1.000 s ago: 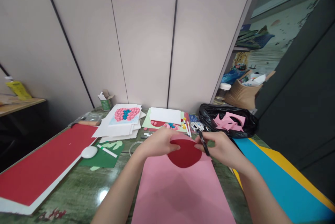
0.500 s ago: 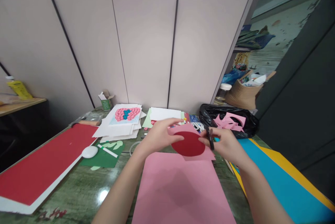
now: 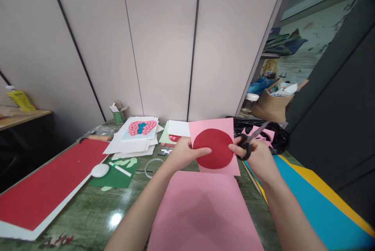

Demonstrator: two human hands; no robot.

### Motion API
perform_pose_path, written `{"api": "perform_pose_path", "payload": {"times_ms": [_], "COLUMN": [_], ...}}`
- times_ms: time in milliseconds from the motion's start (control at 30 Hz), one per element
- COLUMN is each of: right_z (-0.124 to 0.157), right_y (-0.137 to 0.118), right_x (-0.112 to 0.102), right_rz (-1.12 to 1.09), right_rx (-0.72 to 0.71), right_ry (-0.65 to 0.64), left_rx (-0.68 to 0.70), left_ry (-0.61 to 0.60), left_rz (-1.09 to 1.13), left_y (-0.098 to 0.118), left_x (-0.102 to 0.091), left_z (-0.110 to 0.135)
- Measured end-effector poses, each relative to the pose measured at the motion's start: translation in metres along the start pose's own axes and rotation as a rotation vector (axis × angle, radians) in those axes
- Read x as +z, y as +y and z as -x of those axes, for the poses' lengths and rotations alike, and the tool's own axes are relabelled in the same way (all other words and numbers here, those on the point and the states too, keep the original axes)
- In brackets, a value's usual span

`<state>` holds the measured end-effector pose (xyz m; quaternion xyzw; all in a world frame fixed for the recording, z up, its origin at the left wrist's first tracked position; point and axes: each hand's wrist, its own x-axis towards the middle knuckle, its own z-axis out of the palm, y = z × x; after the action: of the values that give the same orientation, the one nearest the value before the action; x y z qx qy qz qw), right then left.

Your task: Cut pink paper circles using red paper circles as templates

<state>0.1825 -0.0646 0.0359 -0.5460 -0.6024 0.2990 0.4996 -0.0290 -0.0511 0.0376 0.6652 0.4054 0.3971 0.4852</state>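
Left hand [image 3: 183, 153]: closed in a pinch on the left edge of a small pink paper square [image 3: 205, 128]. The thumb is laid across the front and reaches the rim of a red paper disc [image 3: 213, 148]. The disc is held flat against the square's face, about centred.

The pink paper square is raised off the table, nearly upright and facing the camera, between the two hands. It is above the far end of a large pink paper sheet [image 3: 202, 212] that lies flat on the green marbled table [image 3: 88, 212].

Right hand [image 3: 259, 159]: curled, fingers passed through the loops of a pair of black-handled scissors [image 3: 249, 141]. The blades are seen pointing up and to the right, away from the paper, and appear shut together. One fingertip is pressed against the square's right edge.

Noted around:
- A long red paper sheet on white board [image 3: 49, 180] far left.
- A dark green paper piece [image 3: 114, 178] with a white oval object [image 3: 100, 170] at its corner.
- A clear tape ring [image 3: 152, 165] just left of the left wrist.
- A stack of white boards bearing a heart of pink and blue rosettes [image 3: 140, 128], farther back.
- A black plastic bag holding pink scraps [image 3: 277, 137] behind the right hand.
- A blue paper sheet [image 3: 316, 204] over a yellow paper sheet [image 3: 322, 182] at right.
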Motion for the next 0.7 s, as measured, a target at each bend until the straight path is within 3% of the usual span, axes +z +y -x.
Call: {"api": "perform_pose_path", "payload": {"times_ms": [300, 500, 567, 700], "right_z": [0.002, 0.011, 0.019, 0.032], "right_y": [-0.002, -0.003, -0.007, -0.021], "right_x": [0.005, 0.001, 0.0, 0.005], "right_rz": [-0.048, 0.01, 0.034, 0.077], "right_rx": [-0.041, -0.135, -0.144, -0.035], "right_ry": [0.023, 0.107, -0.012, -0.464], "left_rx": [0.115, 0.166, 0.224, 0.305], "left_ry": [0.076, 0.348, 0.417, 0.515], "left_rz": [0.028, 0.168, 0.233, 0.367], "left_y": [-0.002, -0.009, -0.009, -0.011], "left_x": [0.0, -0.01, -0.012, -0.013], "left_z": [0.001, -0.004, -0.006, -0.008]}}
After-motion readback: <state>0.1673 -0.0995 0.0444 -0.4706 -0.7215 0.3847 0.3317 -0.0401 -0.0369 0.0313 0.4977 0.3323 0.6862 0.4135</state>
